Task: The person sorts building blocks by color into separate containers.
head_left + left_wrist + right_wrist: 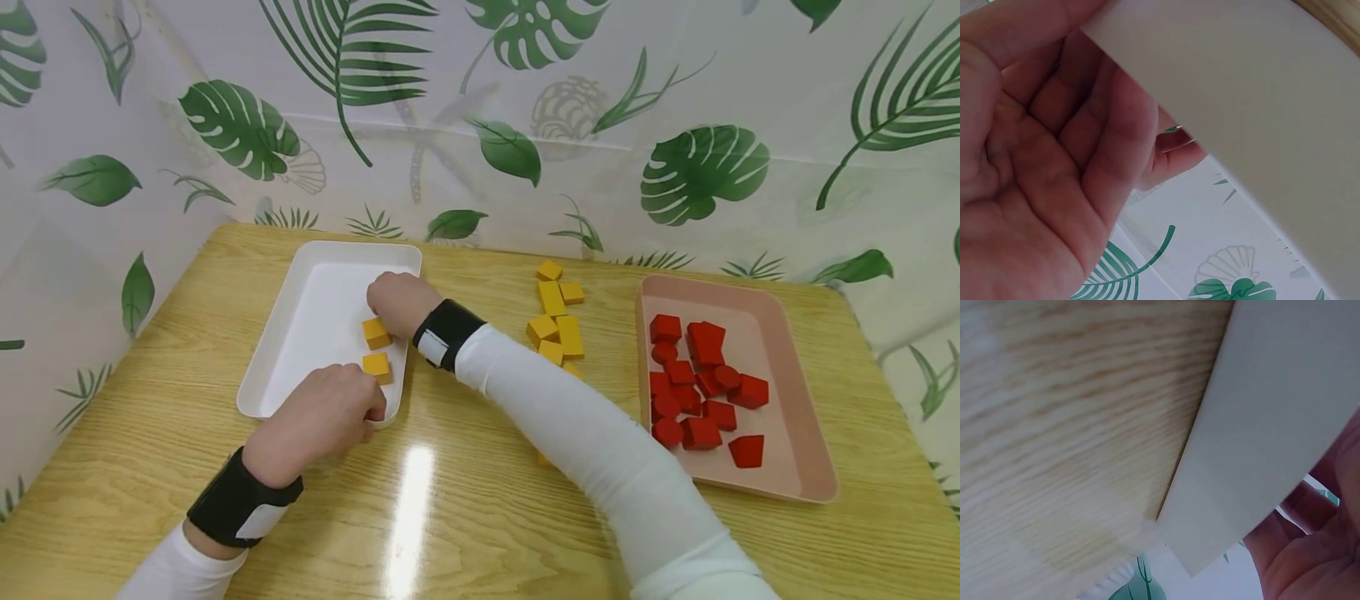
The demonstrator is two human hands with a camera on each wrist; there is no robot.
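Note:
A white tray [292,333] stands at the left of the table, with two yellow blocks [377,367] along its right side. My left hand [322,417] reaches over the near right corner of this tray, right beside the nearer block. In the left wrist view its fingers [1129,119] curl and pass behind the tray wall, which hides their tips. My right hand [401,302] bends over the far right rim beside the farther block. Its fingers [1310,506] go behind the wall in the right wrist view. Whether either hand holds a block I cannot tell.
Several yellow blocks [570,335] lie in a loose column mid-table, partly covered by my right sleeve [592,442]. A pink tray [795,417] at the right holds many red blocks [701,433]. Leaf-patterned cloth [450,125] hangs behind the wooden table [465,500].

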